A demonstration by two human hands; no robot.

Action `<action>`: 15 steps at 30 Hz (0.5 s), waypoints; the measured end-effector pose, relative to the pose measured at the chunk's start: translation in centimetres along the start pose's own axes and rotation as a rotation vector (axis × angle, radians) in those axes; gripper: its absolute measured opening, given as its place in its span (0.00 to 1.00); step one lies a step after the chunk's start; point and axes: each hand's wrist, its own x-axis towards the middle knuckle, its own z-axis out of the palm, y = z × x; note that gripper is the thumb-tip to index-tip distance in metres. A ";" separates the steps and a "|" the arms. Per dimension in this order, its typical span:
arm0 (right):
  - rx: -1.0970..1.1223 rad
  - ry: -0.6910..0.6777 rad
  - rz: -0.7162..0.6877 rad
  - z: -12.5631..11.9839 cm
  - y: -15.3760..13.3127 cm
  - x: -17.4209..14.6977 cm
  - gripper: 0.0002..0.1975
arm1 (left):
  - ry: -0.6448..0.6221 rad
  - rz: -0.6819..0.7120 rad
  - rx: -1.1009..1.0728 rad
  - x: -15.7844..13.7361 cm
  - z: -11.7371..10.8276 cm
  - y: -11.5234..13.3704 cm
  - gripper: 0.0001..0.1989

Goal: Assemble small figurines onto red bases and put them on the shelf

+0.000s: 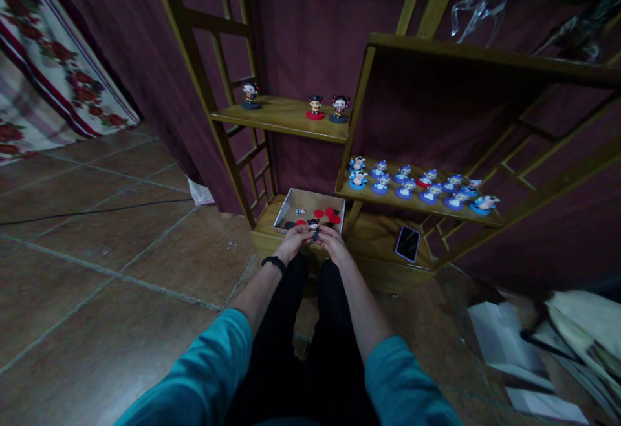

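Note:
Between my two hands, over the near edge of an open box, is a small black-haired figurine (314, 225). My left hand (295, 240) has its fingers closed on the figurine's left side, and my right hand (332, 241) grips it from the right. The pale-walled box (286, 206) holds several red discs (319, 214), some dark discs and a small black-and-white figure (300, 211). Part of its contents is hidden behind my hands. Three similar figurines stand on the shelf above, among them one on a red base (315, 107).
Several blue and purple figurines (406, 188) stand in rows on the right shelf (349, 187). A phone (407, 244) lies on the lowest board. Higher up stands a clear glass animal (482, 2). White boxes (504, 332) lie on the floor at right; a cable (97, 213) crosses the left floor.

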 end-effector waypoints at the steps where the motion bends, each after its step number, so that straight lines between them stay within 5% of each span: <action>1: 0.001 0.004 -0.002 0.0 0.0 0.0 0.15 | 0.003 0.002 0.003 0.0 0.0 0.0 0.11; 15: 0.014 -0.003 -0.002 -0.2 0.3 0.2 0.15 | 0.008 0.007 0.018 0.2 -0.2 -0.3 0.10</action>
